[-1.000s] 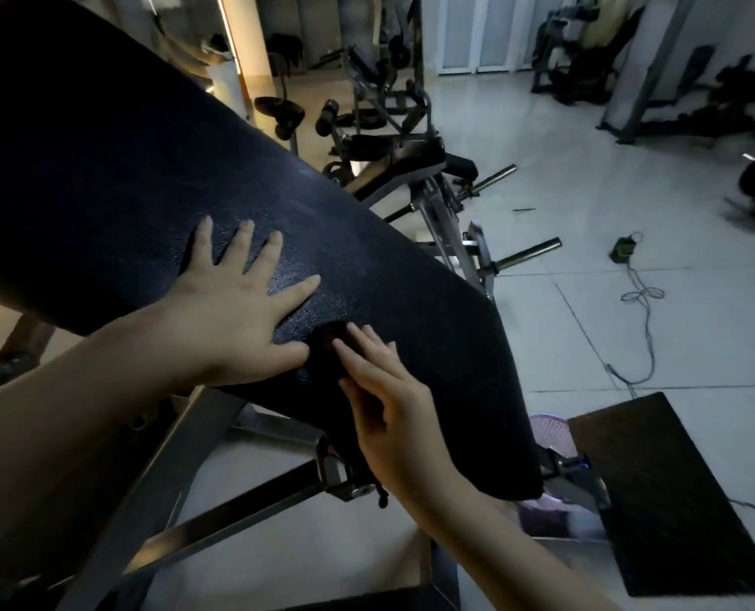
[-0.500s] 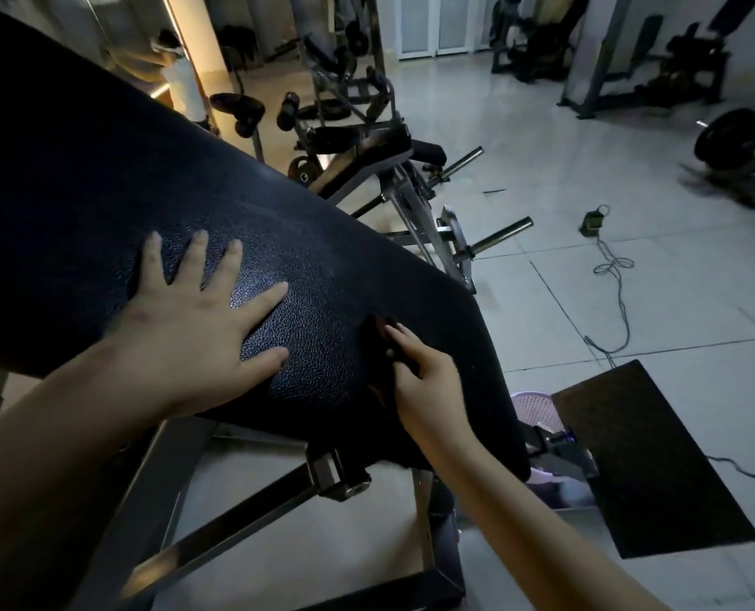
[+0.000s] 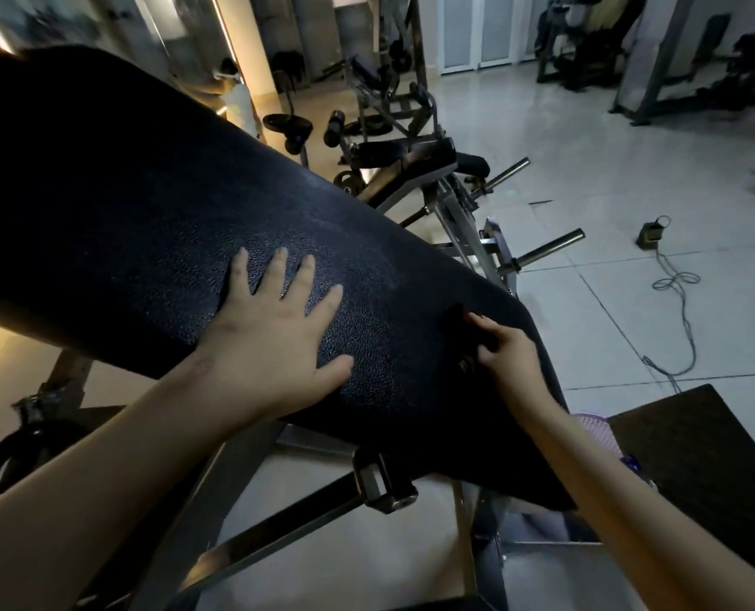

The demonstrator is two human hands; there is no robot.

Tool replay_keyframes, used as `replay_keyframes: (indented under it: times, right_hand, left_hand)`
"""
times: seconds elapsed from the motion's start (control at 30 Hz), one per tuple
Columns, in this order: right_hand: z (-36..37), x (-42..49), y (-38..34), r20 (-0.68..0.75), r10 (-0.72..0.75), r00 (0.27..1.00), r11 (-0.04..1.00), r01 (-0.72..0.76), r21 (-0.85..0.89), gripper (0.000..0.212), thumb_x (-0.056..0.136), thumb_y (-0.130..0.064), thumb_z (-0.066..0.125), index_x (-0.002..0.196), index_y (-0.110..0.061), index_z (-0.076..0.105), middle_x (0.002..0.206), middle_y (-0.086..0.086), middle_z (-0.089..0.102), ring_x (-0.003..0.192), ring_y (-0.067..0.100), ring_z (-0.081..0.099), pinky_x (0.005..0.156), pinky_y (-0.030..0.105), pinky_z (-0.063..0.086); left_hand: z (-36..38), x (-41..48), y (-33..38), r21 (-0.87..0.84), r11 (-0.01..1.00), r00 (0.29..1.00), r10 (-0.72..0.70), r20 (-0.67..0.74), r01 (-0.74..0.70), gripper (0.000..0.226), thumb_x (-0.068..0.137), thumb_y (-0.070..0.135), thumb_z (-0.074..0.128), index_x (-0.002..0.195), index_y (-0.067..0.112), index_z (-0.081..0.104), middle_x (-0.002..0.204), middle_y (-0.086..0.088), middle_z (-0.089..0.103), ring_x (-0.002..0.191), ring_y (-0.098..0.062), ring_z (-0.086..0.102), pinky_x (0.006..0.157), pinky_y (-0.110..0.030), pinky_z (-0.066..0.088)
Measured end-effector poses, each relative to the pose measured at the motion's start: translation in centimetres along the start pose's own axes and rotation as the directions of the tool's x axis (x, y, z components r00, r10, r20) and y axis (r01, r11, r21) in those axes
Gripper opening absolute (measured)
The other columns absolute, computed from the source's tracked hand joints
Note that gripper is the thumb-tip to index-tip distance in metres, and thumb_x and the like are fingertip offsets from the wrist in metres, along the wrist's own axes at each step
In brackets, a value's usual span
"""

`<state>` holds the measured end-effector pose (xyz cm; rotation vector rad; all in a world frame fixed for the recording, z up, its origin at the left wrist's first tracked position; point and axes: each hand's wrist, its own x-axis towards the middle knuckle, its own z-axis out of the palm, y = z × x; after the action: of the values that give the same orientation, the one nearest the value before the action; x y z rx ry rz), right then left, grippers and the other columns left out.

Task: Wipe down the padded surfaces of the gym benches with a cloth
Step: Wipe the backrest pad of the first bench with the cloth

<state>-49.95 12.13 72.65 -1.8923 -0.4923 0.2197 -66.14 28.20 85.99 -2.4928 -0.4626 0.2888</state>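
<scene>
A black padded bench back slopes down from the upper left to the lower right. My left hand lies flat on the pad with its fingers spread. Near the pad's lower end, my right hand has its fingers curled round a dark cloth and holds it against the surface. The cloth is nearly the same colour as the pad, so its outline is hard to make out.
The bench's steel frame and a bolt knob sit below the pad. A wheel is at the left. Another machine with bar pegs stands behind. On the tiled floor are a cable with a small box and a dark mat.
My right hand has slid with the cloth along the pad toward its lower right end, its fingers curling more. My left hand has stayed flat on the pad.
</scene>
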Motion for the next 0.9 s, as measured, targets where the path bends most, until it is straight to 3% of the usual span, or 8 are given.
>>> replay_keyframes:
  times: [0.13,0.23,0.43,0.53,0.67,0.73,0.83,0.9]
  right_hand:
    - [1.4,-0.1,-2.1,-0.051,-0.011,0.999,0.996,0.015,0.083,0.046,0.084,0.011,0.052,0.125,-0.007,0.063,0.132,0.004,0.059,0.123,0.008,0.05,0.107,0.023,0.037]
    - [4.2,-2.1,-6.1,-0.005,-0.179,0.984,0.969,0.178,0.169,0.049,0.08,0.015,0.052,0.122,-0.006,0.065,0.127,0.001,0.061,0.12,0.003,0.051,0.104,0.011,0.034]
    - [4.6,-2.4,-6.3,0.116,-0.419,0.901,0.907,0.408,0.105,0.065,0.072,0.014,0.068,0.13,-0.013,0.059,0.136,-0.011,0.047,0.13,0.008,0.043,0.116,0.024,0.022]
    - [2.8,0.1,-4.0,0.11,-0.272,0.956,0.962,0.267,0.06,0.07,0.068,0.017,0.069,0.131,-0.012,0.057,0.142,0.004,0.049,0.131,0.014,0.042,0.115,0.03,0.029]
    - [0.1,3.5,-0.5,0.017,-0.015,1.0,1.0,0.015,-0.027,0.06,0.078,0.019,0.055,0.133,-0.007,0.056,0.142,0.01,0.051,0.117,0.007,0.047,0.095,0.006,0.036]
    - [0.1,4.1,0.2,-0.027,0.026,0.999,0.997,-0.027,-0.072,0.055,0.082,0.015,0.048,0.132,-0.006,0.057,0.139,0.01,0.054,0.114,0.01,0.054,0.081,-0.002,0.034]
    - [1.0,2.7,-0.9,-0.056,0.052,0.997,0.999,-0.052,-0.005,0.05,0.085,0.012,0.048,0.131,-0.007,0.058,0.131,0.01,0.059,0.076,0.0,0.061,0.06,0.003,0.043]
    - [1.9,0.4,-3.0,-0.03,-0.023,0.999,0.997,0.025,0.067,0.049,0.085,0.014,0.051,0.129,-0.006,0.059,0.131,0.008,0.058,0.084,-0.003,0.061,0.075,0.008,0.047]
  left_hand:
    - [-0.1,0.2,0.2,-0.002,1.0,1.0,-0.005,0.0,0.005,0.08,0.089,0.071,0.009,0.154,0.029,-0.007,0.162,-0.015,-0.012,0.148,-0.038,-0.012,0.114,-0.065,-0.005]
    - [0.1,0.1,0.1,-0.007,1.0,1.0,-0.009,-0.021,0.009,0.077,0.09,0.068,0.01,0.155,0.029,-0.007,0.162,-0.015,-0.012,0.148,-0.037,-0.012,0.114,-0.064,-0.005]
    - [0.2,0.0,0.2,-0.005,1.0,0.999,0.0,-0.046,0.0,0.078,0.091,0.068,0.008,0.155,0.026,-0.008,0.161,-0.015,-0.013,0.148,-0.036,-0.013,0.115,-0.062,-0.004]
    - [0.3,-0.1,0.1,-0.014,1.0,0.999,0.004,-0.05,-0.005,0.078,0.091,0.07,0.009,0.155,0.028,-0.005,0.162,-0.015,-0.011,0.148,-0.036,-0.011,0.115,-0.062,-0.005]
    - [0.3,-0.4,0.8,-0.033,0.999,0.999,0.004,-0.034,-0.005,0.09,0.084,0.079,0.005,0.155,0.025,-0.006,0.161,-0.018,-0.012,0.148,-0.038,-0.013,0.114,-0.063,-0.007]
    - [0.2,-0.5,1.0,-0.039,0.999,1.0,0.016,-0.007,-0.017,0.101,0.077,0.085,0.006,0.155,0.022,-0.007,0.16,-0.021,-0.013,0.147,-0.04,-0.015,0.113,-0.065,-0.008]
    - [0.2,-0.6,1.3,-0.051,0.998,0.999,0.034,0.009,-0.034,0.119,0.067,0.094,0.011,0.155,0.017,-0.01,0.159,-0.024,-0.015,0.145,-0.043,-0.017,0.112,-0.065,-0.009]
    - [0.1,-0.6,1.3,-0.044,0.998,0.999,0.044,-0.004,-0.044,0.128,0.062,0.098,0.016,0.155,0.014,-0.009,0.158,-0.026,-0.014,0.145,-0.045,-0.016,0.112,-0.065,-0.008]
